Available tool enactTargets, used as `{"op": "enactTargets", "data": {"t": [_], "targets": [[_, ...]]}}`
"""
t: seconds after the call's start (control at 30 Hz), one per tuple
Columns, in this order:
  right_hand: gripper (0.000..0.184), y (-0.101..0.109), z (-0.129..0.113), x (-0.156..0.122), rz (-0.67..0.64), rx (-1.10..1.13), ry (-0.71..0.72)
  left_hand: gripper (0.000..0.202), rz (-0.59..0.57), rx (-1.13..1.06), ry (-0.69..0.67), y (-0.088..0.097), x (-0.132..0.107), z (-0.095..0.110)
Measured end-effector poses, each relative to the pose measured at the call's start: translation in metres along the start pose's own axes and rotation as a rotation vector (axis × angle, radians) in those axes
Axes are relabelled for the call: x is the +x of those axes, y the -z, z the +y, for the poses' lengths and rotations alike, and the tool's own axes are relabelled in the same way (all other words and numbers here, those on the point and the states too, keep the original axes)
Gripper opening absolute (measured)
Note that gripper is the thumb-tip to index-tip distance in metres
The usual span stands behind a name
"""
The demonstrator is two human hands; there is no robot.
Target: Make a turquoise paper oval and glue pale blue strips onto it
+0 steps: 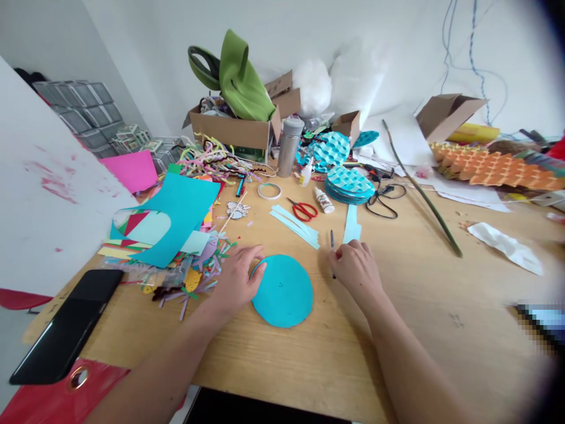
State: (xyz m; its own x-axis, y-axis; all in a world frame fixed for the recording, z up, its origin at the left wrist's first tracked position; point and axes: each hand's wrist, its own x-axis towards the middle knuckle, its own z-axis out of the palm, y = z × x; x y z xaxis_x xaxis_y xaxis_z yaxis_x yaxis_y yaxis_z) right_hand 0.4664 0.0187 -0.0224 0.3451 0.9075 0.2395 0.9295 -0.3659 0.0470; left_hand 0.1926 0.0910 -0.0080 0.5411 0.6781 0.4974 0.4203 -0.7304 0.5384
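Note:
A blue paper circle [285, 292] with a few small dark dots near its middle lies flat on the table in front of me. My left hand [238, 274] rests at its upper left edge, thumb on the paper and fingers stretched out apart. To the right of the circle, my right hand [354, 263] is closed round a slim dark pen [332, 237], which stands out above and below the fingers. Just beyond that hand lies a pale blue paper strip [352, 224]. Red-handled scissors [304, 211] and more pale strips [293, 225] lie farther back.
A blue sheet with a round cutout [188, 206] tops a paper pile at left, near a black phone [66, 324]. Behind stand a white glue bottle [324, 201], tape roll [269, 190], grey flask [290, 147] and stacked blue circles [348, 187]. A long green stick [424, 191] lies at right.

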Motion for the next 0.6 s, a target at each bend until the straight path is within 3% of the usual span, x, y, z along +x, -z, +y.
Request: {"op": "enactTargets", "data": {"t": [0.27, 0.43, 0.6], "targets": [[0.033, -0.003, 0.005, 0.002, 0.058, 0.073, -0.021, 0.029, -0.01, -0.013, -0.009, 0.001, 0.0, 0.0], [0.021, -0.002, 0.036, 0.006, 0.265, 0.256, -0.213, 0.029, -0.021, -0.009, 0.012, 0.003, 0.0, 0.001], [0.022, -0.009, 0.06, 0.01, 0.259, 0.359, -0.321, 0.025, -0.018, -0.009, 0.001, 0.003, 0.001, 0.003]]}}
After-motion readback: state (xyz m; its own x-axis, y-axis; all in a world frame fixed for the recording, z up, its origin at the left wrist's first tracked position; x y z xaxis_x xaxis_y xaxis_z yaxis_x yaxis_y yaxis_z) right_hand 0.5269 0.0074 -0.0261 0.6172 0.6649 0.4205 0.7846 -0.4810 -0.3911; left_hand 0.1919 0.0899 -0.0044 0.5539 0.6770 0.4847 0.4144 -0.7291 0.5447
